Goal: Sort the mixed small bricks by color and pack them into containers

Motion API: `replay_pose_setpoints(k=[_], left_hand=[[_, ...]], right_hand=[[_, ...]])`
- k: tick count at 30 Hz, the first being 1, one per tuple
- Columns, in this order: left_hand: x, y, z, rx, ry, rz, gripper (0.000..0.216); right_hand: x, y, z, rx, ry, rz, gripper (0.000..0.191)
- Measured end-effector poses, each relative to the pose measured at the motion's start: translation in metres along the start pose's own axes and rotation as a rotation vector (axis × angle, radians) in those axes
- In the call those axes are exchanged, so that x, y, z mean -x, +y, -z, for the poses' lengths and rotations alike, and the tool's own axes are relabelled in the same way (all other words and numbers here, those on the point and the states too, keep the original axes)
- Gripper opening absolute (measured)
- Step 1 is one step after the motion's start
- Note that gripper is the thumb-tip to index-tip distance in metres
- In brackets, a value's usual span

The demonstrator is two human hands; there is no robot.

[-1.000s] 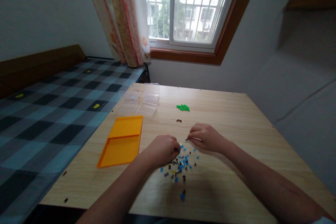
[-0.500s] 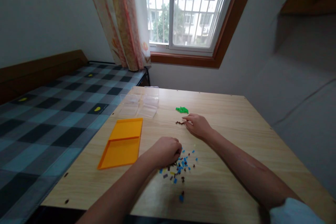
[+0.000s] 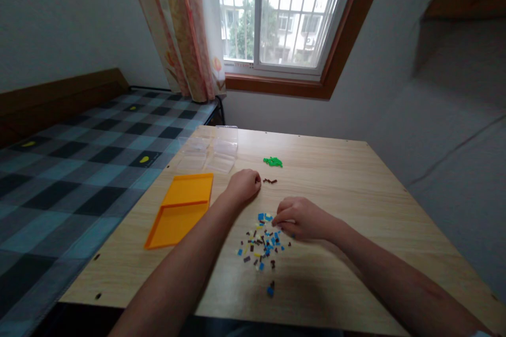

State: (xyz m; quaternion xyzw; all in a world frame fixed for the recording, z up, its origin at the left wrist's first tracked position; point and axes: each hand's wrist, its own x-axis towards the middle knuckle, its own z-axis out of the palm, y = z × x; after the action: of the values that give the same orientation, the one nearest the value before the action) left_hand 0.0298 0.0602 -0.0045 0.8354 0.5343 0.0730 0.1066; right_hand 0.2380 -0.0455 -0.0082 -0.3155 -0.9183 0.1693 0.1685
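My left hand [image 3: 244,185] is curled closed on the wooden table [image 3: 356,184], just left of a small group of brown pieces [image 3: 270,181]; whatever it holds is hidden. My right hand [image 3: 300,218] rests with its fingers pinched at the right edge of a scattered pile of tiny blue, brown and yellow pieces [image 3: 261,243]. A little heap of green pieces [image 3: 273,161] lies farther back. One blue piece [image 3: 270,290] lies apart near the front edge.
An orange two-part tray [image 3: 179,209] lies at the left of the table. Clear plastic boxes [image 3: 213,154] stand behind it. A bed with a checked cover [image 3: 79,163] runs along the left side. Window and curtain are behind.
My left hand has moved from the mixed pile up to the brown pieces. My right hand has come back from the brown pieces down to the mixed pile.
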Motion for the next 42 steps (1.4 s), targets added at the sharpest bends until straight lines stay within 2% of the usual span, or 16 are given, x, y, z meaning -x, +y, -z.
replay_pose_setpoints(k=[4, 6, 8, 12, 17, 28, 33, 38, 42], left_hand=[[-0.012, 0.008, -0.008, 0.09, 0.054, 0.12, 0.026], [-0.005, 0.013, -0.007, 0.136, 0.108, 0.145, 0.031], [0.011, 0.014, -0.004, 0.171, 0.112, 0.135, 0.03], [0.051, 0.011, 0.003, 0.219, -0.049, 0.073, 0.019], [0.076, 0.01, 0.01, 0.214, -0.166, 0.041, 0.032], [0.076, 0.009, 0.008, 0.151, -0.167, -0.045, 0.029], [0.081, 0.002, 0.011, 0.178, -0.165, -0.111, 0.019], [0.074, -0.007, 0.006, 0.154, -0.146, -0.01, 0.008], [0.048, -0.002, -0.001, 0.081, -0.105, 0.144, 0.017]], right_hand=[[-0.005, -0.011, -0.002, 0.109, -0.054, 0.009, 0.02], [-0.002, -0.009, 0.002, 0.153, -0.056, -0.025, 0.021], [0.004, -0.006, 0.007, 0.168, -0.05, -0.059, 0.02], [0.021, 0.001, 0.014, 0.13, -0.065, -0.059, 0.02], [0.029, 0.0, 0.01, 0.101, -0.058, -0.042, 0.032], [0.029, -0.003, 0.006, 0.121, -0.085, -0.037, 0.036], [0.029, 0.004, 0.004, 0.138, -0.05, -0.028, 0.034], [0.012, 0.025, 0.004, 0.177, 0.031, -0.109, 0.029], [-0.015, 0.049, 0.001, 0.233, 0.104, -0.191, 0.03]])
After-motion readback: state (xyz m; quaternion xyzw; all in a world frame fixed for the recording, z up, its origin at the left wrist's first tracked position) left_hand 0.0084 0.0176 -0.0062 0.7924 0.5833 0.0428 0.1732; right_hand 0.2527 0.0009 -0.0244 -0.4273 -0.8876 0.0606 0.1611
